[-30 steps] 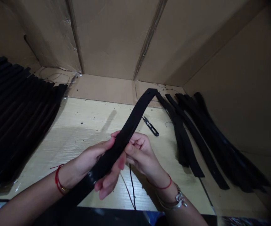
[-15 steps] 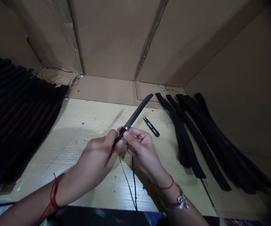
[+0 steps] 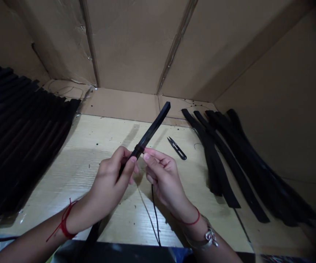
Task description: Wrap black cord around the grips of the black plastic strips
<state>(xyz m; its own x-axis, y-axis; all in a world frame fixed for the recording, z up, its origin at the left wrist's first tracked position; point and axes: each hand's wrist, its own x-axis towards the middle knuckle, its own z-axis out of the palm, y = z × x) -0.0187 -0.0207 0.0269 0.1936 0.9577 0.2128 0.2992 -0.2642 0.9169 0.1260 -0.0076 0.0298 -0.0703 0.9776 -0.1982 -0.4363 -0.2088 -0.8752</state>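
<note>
My left hand [image 3: 105, 188] grips a long black strip [image 3: 153, 129], thumb on top. The strip's far end points up and to the right, and its near part runs back under my left wrist. Around the strip, just beyond my left thumb, sits a dark band of cord. Close beside that band, my right hand [image 3: 166, 179] is closed in a pinch on a thin black cord [image 3: 154, 208], which hangs below the hand in a loop toward the table's front edge. My fingers hide the exact point of the pinch. Black thread snips [image 3: 177, 149] lie right of my hands.
Many similar black strips lie in a row [image 3: 23, 142] at the left. More loose black strips [image 3: 215, 157] lie at the right. Cardboard walls [image 3: 130, 47] enclose the back and right of the pale table [image 3: 92, 146]. Small dark scraps dot its surface.
The strip has turned and shifted left, showing a different side. My left hand has slid back along it, uncovering the band, and my right fingers have moved slightly off the strip.
</note>
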